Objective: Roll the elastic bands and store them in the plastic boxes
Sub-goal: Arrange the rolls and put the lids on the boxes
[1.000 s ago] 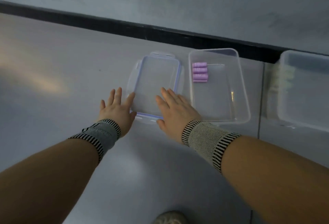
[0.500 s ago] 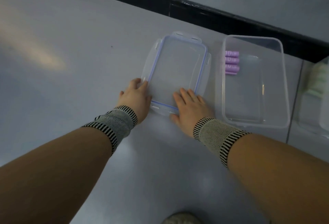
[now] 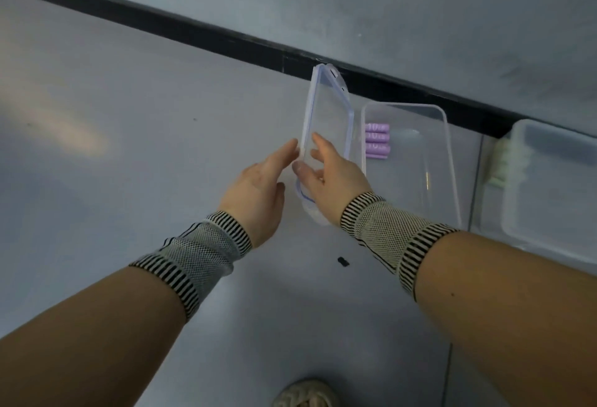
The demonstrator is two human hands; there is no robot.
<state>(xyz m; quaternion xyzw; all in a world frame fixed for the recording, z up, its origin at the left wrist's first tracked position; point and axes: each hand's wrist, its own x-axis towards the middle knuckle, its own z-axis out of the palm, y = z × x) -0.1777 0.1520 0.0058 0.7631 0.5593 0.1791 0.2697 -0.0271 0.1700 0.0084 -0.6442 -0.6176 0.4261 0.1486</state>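
The clear lid (image 3: 328,106) with a blue seal stands tilted up on its long edge, lifted off the floor. My right hand (image 3: 336,180) grips its near end, thumb on one face and fingers on the other. My left hand (image 3: 258,186) touches the lid's left edge with straight fingers. Just right of the lid lies the open clear plastic box (image 3: 452,180). Several rolled purple elastic bands (image 3: 376,141) are stacked at the box's far left corner.
A second clear box (image 3: 549,186) sits at the far right with pale rolled bands (image 3: 507,161) beside its left wall. A small black bit (image 3: 343,261) lies on the grey floor near my right wrist. A shoe (image 3: 307,393) shows at the bottom. A black baseboard (image 3: 193,31) runs behind.
The lid lay flat on the floor under both hands; now it is raised and tipped onto its edge toward the box. The view has also shifted.
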